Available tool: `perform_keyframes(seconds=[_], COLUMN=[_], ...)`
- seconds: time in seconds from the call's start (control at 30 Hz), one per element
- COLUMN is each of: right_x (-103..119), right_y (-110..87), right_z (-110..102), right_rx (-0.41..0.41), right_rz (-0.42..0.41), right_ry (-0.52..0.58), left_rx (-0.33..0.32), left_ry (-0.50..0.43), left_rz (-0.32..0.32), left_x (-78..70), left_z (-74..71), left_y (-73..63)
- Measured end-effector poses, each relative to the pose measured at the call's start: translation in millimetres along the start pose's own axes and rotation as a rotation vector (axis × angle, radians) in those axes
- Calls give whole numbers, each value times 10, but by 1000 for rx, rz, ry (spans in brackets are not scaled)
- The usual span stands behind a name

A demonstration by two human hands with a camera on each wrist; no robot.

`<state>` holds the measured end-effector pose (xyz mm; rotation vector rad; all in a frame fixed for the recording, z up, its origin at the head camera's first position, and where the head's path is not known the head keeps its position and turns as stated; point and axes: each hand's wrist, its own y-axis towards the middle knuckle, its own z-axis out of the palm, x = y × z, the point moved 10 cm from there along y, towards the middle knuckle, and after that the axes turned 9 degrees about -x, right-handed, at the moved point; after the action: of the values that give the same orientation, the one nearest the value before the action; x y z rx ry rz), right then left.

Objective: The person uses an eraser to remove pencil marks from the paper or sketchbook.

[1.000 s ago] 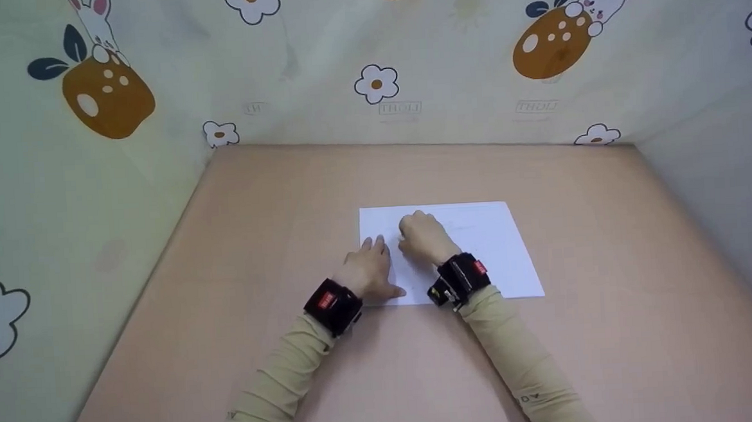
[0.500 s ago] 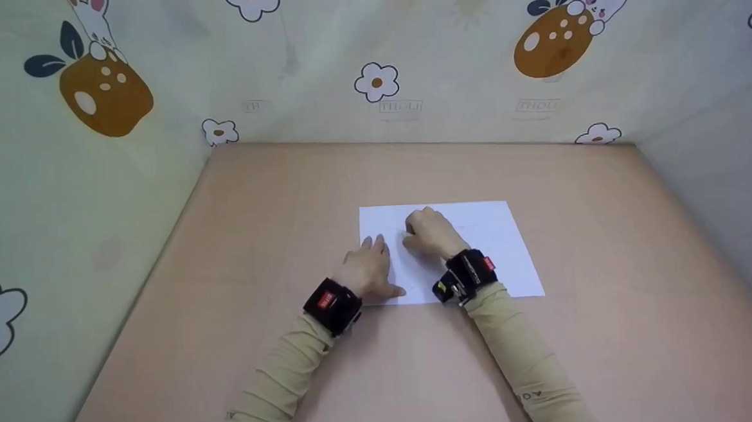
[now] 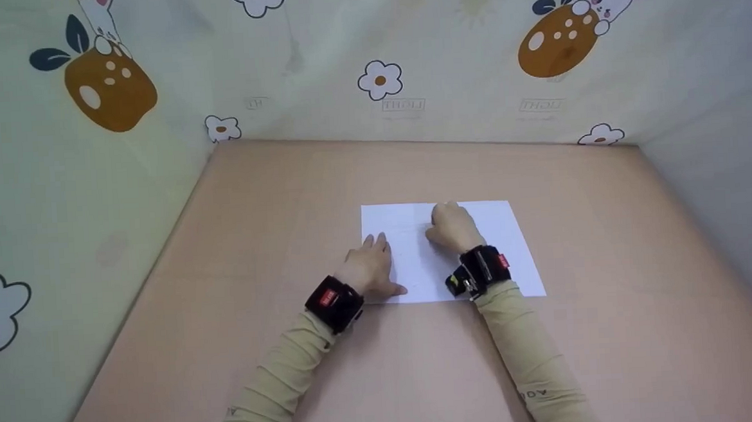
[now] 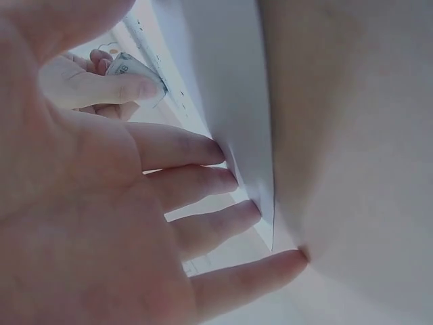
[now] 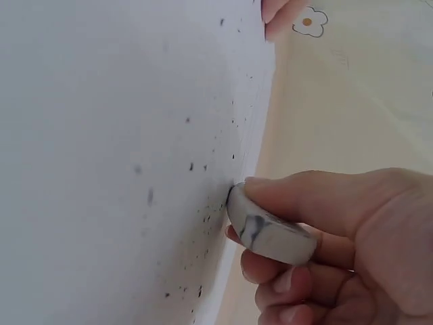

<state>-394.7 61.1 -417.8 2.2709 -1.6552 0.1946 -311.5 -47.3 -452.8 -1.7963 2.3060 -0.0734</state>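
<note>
Two hands on one sheet of white paper (image 3: 520,255); no other loose item seen on the tan table (image 3: 272,197).

Sheet: lies flat, centre of table, long edges running left to right, well apart from the printed cloth backdrop (image 3: 316,47) at the far side and left.

Left hand (image 3: 369,266): spread flat, palm down, at the sheet's near left corner. Fingers (image 4: 196,145) straight, tips pressing on the paper just inside its left edge; grips nothing. Judged to be placed there as a weight, to stop the sheet sliding or buckling under sideways rubbing. Placement at the edge also leaves the middle of the sheet free.

Right hand (image 3: 454,227): curled, over the far middle of the sheet. Pinches a small white eraser (image 5: 270,230) with grey streaks between thumb and fingertips, narrow grip, remaining fingers tucked under. Eraser held tilted, one end touching the paper. Judged to be held short and close to the working end so that pressure goes straight into the contact point.

Dark specks (image 5: 193,166) scattered over the paper around the eraser; probably rubbings, though too small to confirm.

Black wrist bands (image 3: 332,302) with red tags on both forearms, over pale yellow sleeves (image 3: 275,383).
</note>
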Motion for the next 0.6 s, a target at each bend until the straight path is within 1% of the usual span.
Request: perform_keyframes(seconds=[0.1,0.13,0.2,0.23,0.27,0.37,0.4,0.47,0.6], right_x=[138,160,134,86,25,-160,-178,-137,118], right_y=[-17,-19,-18,-14,-6,9,12,10,-6], right_z=[91,112,145,140,111,23,-8,-46,34], right_rx=[100,126,165,164,143,62,30,-12,26], right_rz=[-69,-78,-53,-23,4,85,89,58,-78], right_ry=[24,42,85,105,113,115,96,55,43], left_rx=[-7,-11,-13,-13,-10,-4,-3,3,10], left_ry=[-6,-7,-6,-3,-1,-14,-19,-28,-21], left_rz=[-5,-5,-2,-2,0,-3,-7,-17,-27], left_x=[1,0,2,3,1,-4,-1,8,23], left_z=[-10,-19,-26,-27,-28,-24,-19,-6,13], left_y=[-6,-9,-11,-9,-5,15,24,36,41])
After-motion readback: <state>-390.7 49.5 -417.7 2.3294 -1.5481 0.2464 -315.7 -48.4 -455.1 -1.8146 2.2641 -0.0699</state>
